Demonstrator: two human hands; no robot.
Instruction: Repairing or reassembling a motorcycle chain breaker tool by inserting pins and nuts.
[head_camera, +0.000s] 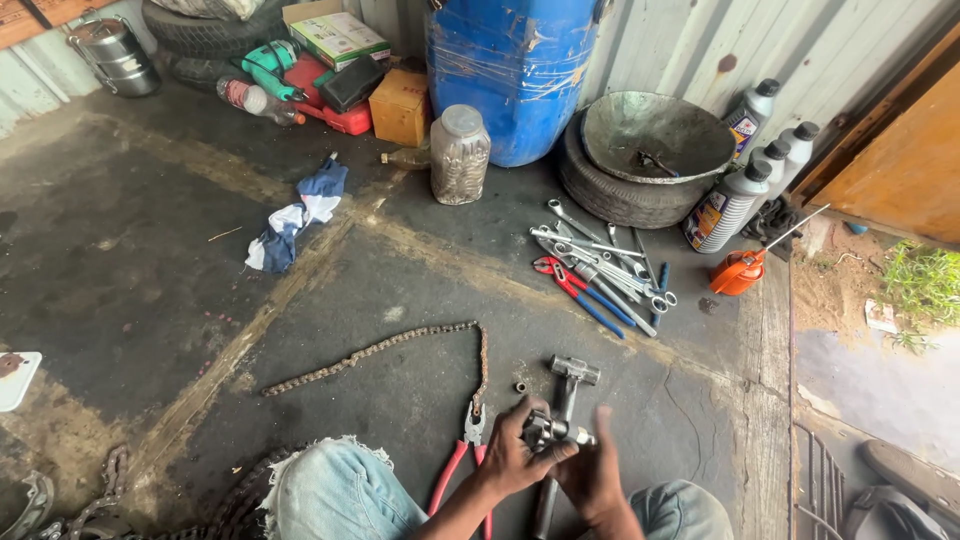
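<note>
Dark, oil-stained flooring fills the scene, backed by a corrugated metal wall. Nearest the camera, the left hand closes its fingers around a small dark metal part, holding it above the floor between the person's knees, while the right hand cups the same piece from the other side, fingers partly curled and thumb raised. Just beneath them lies a hammer, its head pointing away, and beside the left hand rest red-handled pliers, their jaws touching the end of a rusty chain that runs off to the left. A small metal ring sits near the hammer head. Farther out, a loose pile of wrenches lies with red-and-blue pliers, and an orange oil can stands to their right. A blue-and-white rag lies well apart on the left. Beyond, a clear plastic jar stands before a blue drum, a metal bowl sits on a tyre, and 4 grey oil bottles line the wall.
</note>
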